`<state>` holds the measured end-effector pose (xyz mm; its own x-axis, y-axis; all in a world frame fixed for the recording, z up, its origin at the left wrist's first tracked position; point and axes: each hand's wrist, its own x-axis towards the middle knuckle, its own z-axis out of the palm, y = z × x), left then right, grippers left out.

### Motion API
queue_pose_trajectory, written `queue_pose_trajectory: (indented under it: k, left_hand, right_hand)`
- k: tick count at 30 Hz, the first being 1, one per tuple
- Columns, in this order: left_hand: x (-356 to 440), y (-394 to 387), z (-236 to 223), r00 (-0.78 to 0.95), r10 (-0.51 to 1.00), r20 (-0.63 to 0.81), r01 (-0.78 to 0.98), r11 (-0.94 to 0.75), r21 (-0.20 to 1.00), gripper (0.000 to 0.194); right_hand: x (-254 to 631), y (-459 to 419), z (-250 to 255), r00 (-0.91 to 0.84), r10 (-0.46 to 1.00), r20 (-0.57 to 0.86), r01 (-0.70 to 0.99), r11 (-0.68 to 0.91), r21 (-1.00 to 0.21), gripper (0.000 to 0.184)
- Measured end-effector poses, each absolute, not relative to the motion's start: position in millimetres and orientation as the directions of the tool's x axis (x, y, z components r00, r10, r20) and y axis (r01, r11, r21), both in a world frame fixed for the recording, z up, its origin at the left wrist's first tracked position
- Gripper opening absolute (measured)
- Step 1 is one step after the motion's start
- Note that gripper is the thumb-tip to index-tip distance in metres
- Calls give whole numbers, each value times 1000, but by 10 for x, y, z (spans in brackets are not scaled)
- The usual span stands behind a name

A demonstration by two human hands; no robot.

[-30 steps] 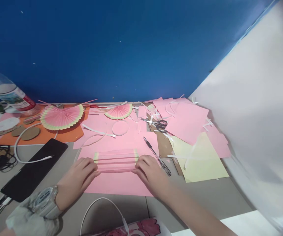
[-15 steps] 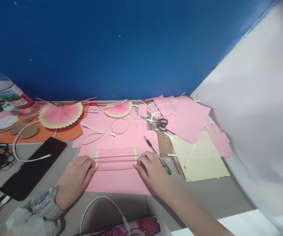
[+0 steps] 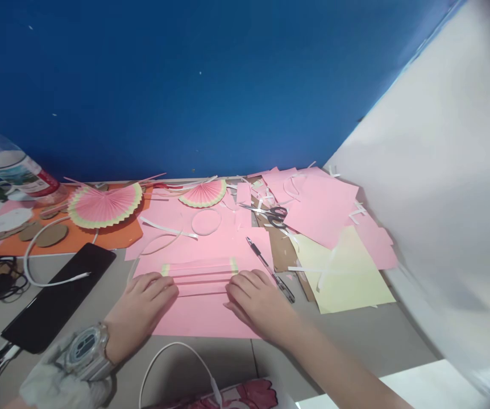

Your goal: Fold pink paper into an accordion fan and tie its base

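A pink paper sheet [image 3: 202, 318] with yellow-edged pleats [image 3: 200, 274] lies on the grey table in front of me. My left hand [image 3: 142, 304], a watch on its wrist, presses the left end of the pleats with bent, closed fingers. My right hand [image 3: 256, 301] does the same on the right end. The fingertips of both hands rest on the folded bands, facing each other. The pleat ends are partly hidden under my fingers.
A pen [image 3: 268, 267] lies just right of my right hand, with scissors [image 3: 273, 215] behind it. Two finished pink fans [image 3: 104, 204] [image 3: 204, 193], pink and yellow sheets [image 3: 347, 278], a black tablet [image 3: 57, 295], white cables [image 3: 177, 352] and a bottle [image 3: 10, 162] surround them.
Both hands have slid inward from the ends of the pleated band, so the fingers now cover more of the folds. The camera view shifted slightly.
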<state>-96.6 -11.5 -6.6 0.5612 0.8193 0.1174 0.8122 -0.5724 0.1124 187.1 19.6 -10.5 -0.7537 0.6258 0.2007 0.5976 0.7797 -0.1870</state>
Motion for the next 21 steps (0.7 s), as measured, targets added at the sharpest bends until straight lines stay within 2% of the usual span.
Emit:
queue_pose_trajectory:
  k: [4, 9, 13, 16, 18, 21]
  left_hand:
    - [-956, -61, -33, 552, 826, 117, 813, -564, 147, 18]
    - [-940, 64, -15, 554, 828, 86, 817, -561, 135, 25]
    - [-962, 157, 67, 573, 816, 72, 812, -578, 87, 27]
    - [-982, 215, 215, 590, 797, 126, 795, -601, 83, 21]
    - [-973, 238, 359, 589, 794, 153, 784, -607, 129, 18]
    - [-914, 234, 593, 555, 830, 50, 779, -540, 318, 22]
  right_hand:
    - [1887, 308, -93, -812, 558, 175, 544, 830, -122, 8]
    - [1875, 440, -83, -851, 497, 172, 487, 868, -97, 16]
    - [1862, 546, -13, -837, 516, 183, 499, 856, -136, 16]
    - [1852, 608, 128, -812, 554, 186, 522, 830, -195, 13]
    - [1847, 627, 269, -799, 573, 183, 531, 815, -234, 13]
    - [1834, 616, 511, -791, 588, 166, 533, 797, -283, 16]
